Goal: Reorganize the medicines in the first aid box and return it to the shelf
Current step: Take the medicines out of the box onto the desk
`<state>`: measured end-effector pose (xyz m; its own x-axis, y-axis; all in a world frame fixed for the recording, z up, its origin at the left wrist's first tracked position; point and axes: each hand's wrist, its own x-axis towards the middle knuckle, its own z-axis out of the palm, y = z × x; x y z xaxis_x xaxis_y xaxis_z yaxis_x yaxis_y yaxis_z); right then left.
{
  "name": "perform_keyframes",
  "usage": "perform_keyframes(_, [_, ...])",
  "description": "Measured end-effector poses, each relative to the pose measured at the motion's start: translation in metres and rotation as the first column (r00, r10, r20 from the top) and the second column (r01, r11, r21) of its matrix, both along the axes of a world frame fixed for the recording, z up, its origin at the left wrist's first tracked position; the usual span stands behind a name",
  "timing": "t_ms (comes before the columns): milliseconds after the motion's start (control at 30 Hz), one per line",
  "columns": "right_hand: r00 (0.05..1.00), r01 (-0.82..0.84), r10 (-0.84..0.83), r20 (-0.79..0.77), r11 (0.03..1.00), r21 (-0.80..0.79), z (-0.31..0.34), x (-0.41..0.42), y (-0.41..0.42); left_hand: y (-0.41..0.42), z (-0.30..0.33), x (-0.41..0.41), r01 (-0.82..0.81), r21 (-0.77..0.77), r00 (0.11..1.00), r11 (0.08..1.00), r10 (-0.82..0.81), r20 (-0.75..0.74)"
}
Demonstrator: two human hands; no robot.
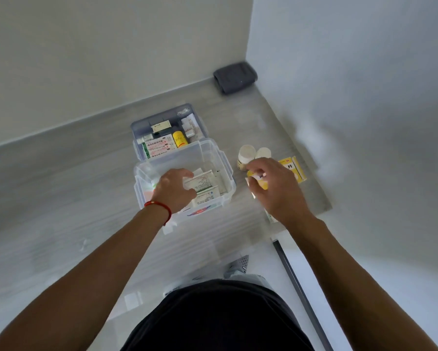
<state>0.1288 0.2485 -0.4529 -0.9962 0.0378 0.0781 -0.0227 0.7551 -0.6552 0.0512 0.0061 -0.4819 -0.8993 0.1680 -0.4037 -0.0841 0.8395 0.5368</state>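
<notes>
Clear plastic first aid box (225, 171): open, standing on the grey counter (61, 198) about midway along it, near the front edge. White medicine packets (205, 184) lie flat inside, stacked toward its right wall.

Lift-out tray (162, 120): translucent, set on the counter just behind the box and touching it. Holds red-and-white cartons (159, 146), a yellow bottle (179, 139) lying down and further small boxes in its compartments.

Left hand (173, 190): reaches down into the box, fingers curled around the edge of the packets, gripping them. A red cord bracelet (159, 207) circles the wrist.

Right hand (276, 188): over the counter to the right of the box, fingers pinching a small yellow-and-white carton (257, 179).

Two white-capped bottles (247, 155): upright, side by side, just beyond the right hand.

Yellow carton (295, 169): flat on the counter, partly hidden by the right hand, near the right edge.

Dark grey folded cloth (235, 77): in the far right corner of the counter, against both walls.
</notes>
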Motion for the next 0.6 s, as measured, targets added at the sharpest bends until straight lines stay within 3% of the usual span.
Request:
perform_keyframes(100, [0.991,-0.137,0.136,0.011,0.990,0.023,0.005,-0.030,-0.032,0.008,-0.014,-0.017,0.183,-0.073,0.976,0.980,-0.172,0.132])
perform_keyframes(267, [0.992,-0.089,0.092,0.082,0.996,-0.031,-0.006,-0.050,-0.042,0.021,-0.039,-0.030,0.406,-0.243,0.912,0.881,-0.375,0.165])
perform_keyframes(400, [0.994,-0.042,0.047,0.094,0.998,-0.055,-0.013,-0.047,-0.034,0.026,-0.051,-0.029,0.387,-0.336,0.922,0.859,-0.368,0.122])
perform_keyframes(600, [1.000,-0.007,0.009,0.022,0.996,-0.085,-0.020,-0.033,-0.022,0.016,-0.046,-0.030,0.368,-0.239,0.930,0.898,-0.359,0.083])
